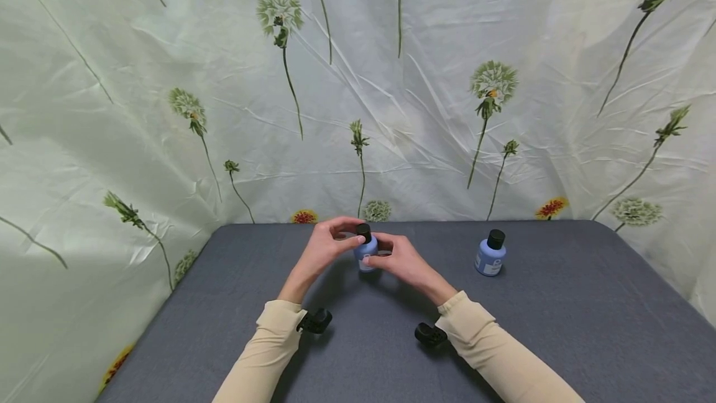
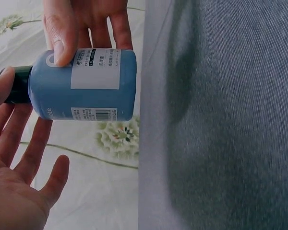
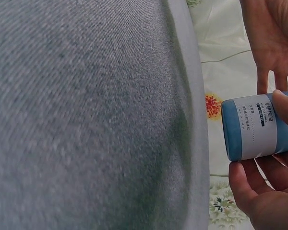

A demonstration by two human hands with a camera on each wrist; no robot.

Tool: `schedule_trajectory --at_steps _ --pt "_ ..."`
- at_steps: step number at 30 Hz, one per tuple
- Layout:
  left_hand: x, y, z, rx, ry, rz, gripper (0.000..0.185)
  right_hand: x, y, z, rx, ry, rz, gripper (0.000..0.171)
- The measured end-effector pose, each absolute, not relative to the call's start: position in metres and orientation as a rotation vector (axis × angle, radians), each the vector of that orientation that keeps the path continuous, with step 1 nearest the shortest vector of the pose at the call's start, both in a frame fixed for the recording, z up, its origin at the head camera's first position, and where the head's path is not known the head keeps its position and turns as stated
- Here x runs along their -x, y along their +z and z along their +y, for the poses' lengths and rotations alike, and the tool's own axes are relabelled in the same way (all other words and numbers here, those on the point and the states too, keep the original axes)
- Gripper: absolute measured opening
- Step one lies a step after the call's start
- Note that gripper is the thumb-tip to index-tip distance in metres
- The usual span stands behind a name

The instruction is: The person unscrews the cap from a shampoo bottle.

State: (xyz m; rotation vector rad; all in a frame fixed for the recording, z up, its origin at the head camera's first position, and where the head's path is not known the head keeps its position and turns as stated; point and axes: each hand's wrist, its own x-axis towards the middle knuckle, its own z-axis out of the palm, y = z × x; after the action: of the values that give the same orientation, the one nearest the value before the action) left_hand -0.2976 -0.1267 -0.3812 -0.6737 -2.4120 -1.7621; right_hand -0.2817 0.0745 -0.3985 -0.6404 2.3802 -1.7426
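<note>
The left forearm, in a cream sleeve (image 1: 263, 353) with a black wrist camera (image 1: 316, 321) strapped under it, angles up from the near edge of the grey table (image 1: 235, 328) toward the middle. The left hand (image 1: 324, 247) is bent at the wrist and arched over the top of a small blue bottle (image 1: 366, 252); its thumb and fingertips close on the black cap (image 1: 364, 231). In the left wrist view the thumb tip presses the cap (image 2: 18, 85) from the side, while the other fingers (image 2: 36, 148) lie loose and spread beneath the bottle (image 2: 81, 86), so the grip is a light pinch, not a full wrap.

The bottle is held between both hands over the far middle of the table. In the wrist views its base stands clear of the cloth.

The right hand (image 1: 405, 263) comes in from the other side with its forearm mirrored, sleeve (image 1: 503, 359) and second camera (image 1: 429, 334) near the wrist. Its fingers curl round the bottle's body; in the right wrist view a fingertip (image 3: 285, 108) lies on the white label and the thumb (image 3: 245, 184) sits under the bottle (image 3: 254, 127).

Further right a second blue bottle (image 1: 490, 254) with a black cap stands upright on the table, well apart from the hands. A floral sheet (image 1: 503, 111) hangs behind.
</note>
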Motion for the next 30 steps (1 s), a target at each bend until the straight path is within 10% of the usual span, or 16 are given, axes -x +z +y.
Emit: schedule_trajectory --at_steps 30 --pt "0.29 -0.385 -0.093 0.816 -1.72 -2.421 0.031 0.239 -0.374 0.106 0.581 -1.738 2.395 0.055"
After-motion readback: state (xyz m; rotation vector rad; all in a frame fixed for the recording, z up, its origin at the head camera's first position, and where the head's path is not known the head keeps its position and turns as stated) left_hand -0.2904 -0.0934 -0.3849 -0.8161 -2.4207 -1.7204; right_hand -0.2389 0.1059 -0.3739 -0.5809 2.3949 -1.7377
